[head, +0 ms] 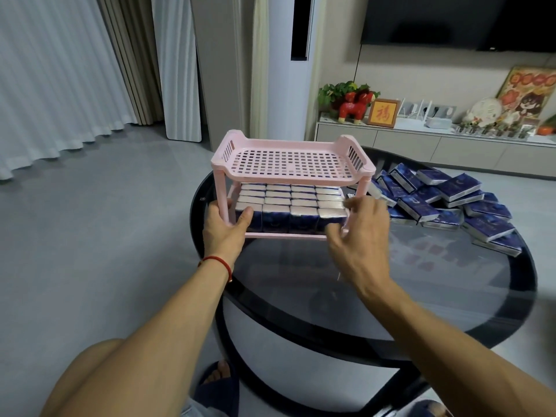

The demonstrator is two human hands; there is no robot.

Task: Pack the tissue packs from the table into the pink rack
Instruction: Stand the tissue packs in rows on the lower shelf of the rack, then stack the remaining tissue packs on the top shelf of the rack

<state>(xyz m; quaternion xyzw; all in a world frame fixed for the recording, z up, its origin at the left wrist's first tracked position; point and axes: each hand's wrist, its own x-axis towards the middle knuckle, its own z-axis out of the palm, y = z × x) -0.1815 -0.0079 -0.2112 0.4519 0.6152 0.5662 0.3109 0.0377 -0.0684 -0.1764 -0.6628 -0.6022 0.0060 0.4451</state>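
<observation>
Bare knee (99,365) and a dark slipper (215,383) at the bottom edge, over smooth grey floor. Round table (376,296): dark glossy glass top, reflective, with a black rim. Left hand (225,227), a red string bracelet (218,261) on its wrist: fingers curled round the near left post of the pink rack (293,164), thumb lying against the front of the lower-shelf packs. Right hand (358,227): fingers loosely spread and bent at the rack's near right corner, thumb by the lower shelf edge; blurred, so whether it grips the post cannot be told. Pink rack: moulded plastic, two tiers, perforated grid shelves with slotted raised ends, standing on the table's far left part. Upper tier bare. Lower tier filled with tissue packs (288,206), upright in tight rows, white glossy ends up, dark blue faces forward. Loose tissue packs (445,203): flat rectangular blocks in blue film wrap with white sides, heaped unevenly on the table just right of the rack. Background: pleated pale curtains (60,79), a low cabinet (436,142) bearing a red toy horse (355,106).
</observation>
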